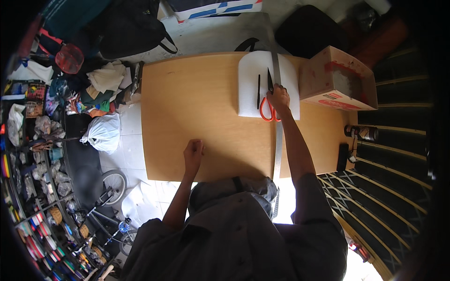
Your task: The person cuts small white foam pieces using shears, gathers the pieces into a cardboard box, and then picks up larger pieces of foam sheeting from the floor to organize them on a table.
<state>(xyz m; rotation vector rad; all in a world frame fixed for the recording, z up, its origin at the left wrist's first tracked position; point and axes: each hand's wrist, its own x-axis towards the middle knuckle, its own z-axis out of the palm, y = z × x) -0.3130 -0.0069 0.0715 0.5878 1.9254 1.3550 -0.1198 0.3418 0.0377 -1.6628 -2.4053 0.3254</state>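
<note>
Open pale cardboard box with red print (314,77), far right on the light-brown wooden counter (197,93): a red printed patch low on its near side and a small dark label just above it, both too small to read.
White sheet-like thing with blue blocks and red edging (215,10), beyond the counter's far edge: coloured print, no legible words.
Stacked red, white and green goods (33,246), near left: any lettering too small to tell.

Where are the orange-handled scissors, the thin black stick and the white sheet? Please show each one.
Orange-handled scissors (270,85): head view, on the dark blades.
Thin black stick (258,92): head view, middle of its length.
White sheet (248,100): head view, bare area left of the stick.
</note>
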